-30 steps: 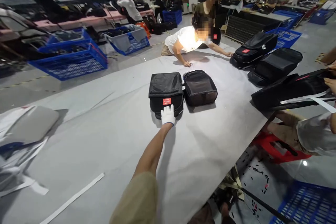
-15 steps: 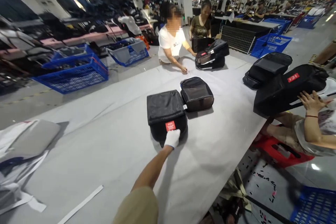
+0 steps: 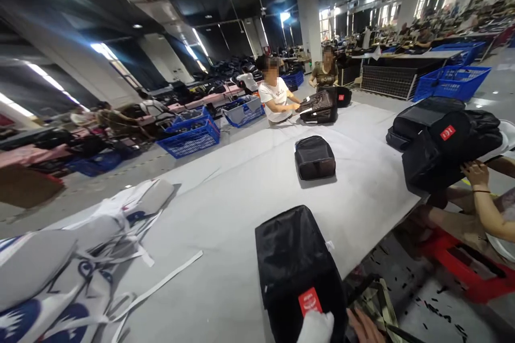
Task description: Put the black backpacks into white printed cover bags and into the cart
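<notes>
A boxy black backpack (image 3: 295, 252) with a red label (image 3: 309, 301) lies on the white-covered table (image 3: 217, 198), close to me at the bottom of the view. My left hand (image 3: 316, 328), in a white glove, is closed on its near end, just below the label. Bare, my right hand (image 3: 364, 327) is at the bag's lower right side with its fingers extended; the frame's edge cuts off part of it. Farther up the table stands a smaller-looking black bag (image 3: 316, 158), apart from the first.
White and grey bags with loose straps (image 3: 132, 209) lie at left, near a white strip (image 3: 173, 276). Several black bags (image 3: 446, 134) sit at right beside a co-worker's hand (image 3: 477, 174). Another person (image 3: 277, 99) handles a bag across the table. A red stool (image 3: 470, 268) stands below right.
The backpack has come toward me, away from the other black bag, with my left hand on it. My right hand has entered the view. The camera view has shifted.
</notes>
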{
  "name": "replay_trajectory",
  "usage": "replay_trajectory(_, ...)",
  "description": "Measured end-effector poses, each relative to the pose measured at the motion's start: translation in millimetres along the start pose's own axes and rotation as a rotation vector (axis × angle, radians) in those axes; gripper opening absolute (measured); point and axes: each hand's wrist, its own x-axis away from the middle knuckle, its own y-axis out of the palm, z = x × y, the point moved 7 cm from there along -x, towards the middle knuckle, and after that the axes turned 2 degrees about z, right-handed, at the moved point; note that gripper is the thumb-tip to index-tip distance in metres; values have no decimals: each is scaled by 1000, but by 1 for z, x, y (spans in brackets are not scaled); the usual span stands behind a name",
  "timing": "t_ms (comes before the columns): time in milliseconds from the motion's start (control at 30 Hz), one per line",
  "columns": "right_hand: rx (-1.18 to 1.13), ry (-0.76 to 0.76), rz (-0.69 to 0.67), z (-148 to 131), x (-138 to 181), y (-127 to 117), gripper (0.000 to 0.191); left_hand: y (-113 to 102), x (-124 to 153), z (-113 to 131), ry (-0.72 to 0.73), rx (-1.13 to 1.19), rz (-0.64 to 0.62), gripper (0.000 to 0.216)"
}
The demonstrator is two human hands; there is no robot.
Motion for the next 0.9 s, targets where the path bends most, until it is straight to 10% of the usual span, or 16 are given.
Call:
replay_trajectory(133,33,-143,55,-26,75,63,120,27,24,45,229,121,34,28)
replay_trajectory(233,14,-339,-22,-46,82,68,115,-10,58,44,266,94,92,27)
replay_trajectory(433,-118,-249,-210,-123,-15,-24,87,-186,177,24,356,-122,234,39)
replay_trajectory(533,-229,-92,-230,-158,-79,-68,52,-280,237,12,430,-129,509,15)
replay_trajectory(633,-170,235,-255,-148,-128,-81,24,-343,278,-21,420,22,1071,22)
replay_trajectory(733,-134,405,-333,-130,-152,-73,26,-340,284,-68,241,240,1418,23)
replay_trajectory(900,-63,439,-327,-130,-167,-65,42,-270,254,-90,287,325,1254,27)
